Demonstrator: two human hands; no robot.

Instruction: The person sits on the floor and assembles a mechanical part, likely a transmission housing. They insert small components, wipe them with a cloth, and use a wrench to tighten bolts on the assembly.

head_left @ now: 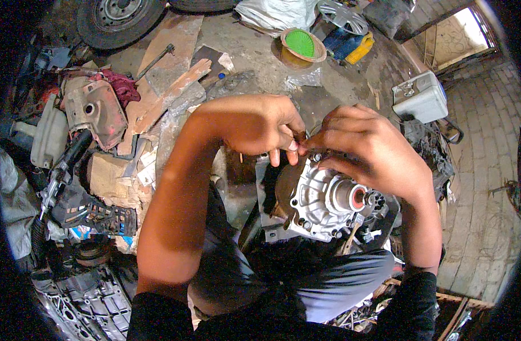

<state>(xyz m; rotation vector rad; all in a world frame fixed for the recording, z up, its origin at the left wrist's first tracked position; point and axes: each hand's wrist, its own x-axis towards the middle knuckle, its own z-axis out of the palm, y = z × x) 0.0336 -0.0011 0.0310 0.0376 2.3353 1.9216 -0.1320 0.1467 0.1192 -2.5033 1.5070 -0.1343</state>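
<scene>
A silvery ribbed metal housing (315, 200), with bolts round its flange, sits in front of me above my knees. From its right side juts a round collar with a reddish ring (358, 196) and a dark splined shaft end (376, 199). Over the housing's far edge, my left hand (266, 128) and my right hand (366, 142) meet with their fingertips pinched together. Whatever lies between those fingertips is too small or hidden to name. The right hand's lower fingers hang just above the flange, and I cannot tell whether they touch it.
Scrap car parts and cardboard (110, 176) crowd the left, with a ribbed metal casing (90, 301) nearer me. Farther off are a tyre (118, 23), a bowl with a green mesh (284, 55), a wheel cover (343, 17) and a white container (422, 99). A brick wall (479, 170) stands right.
</scene>
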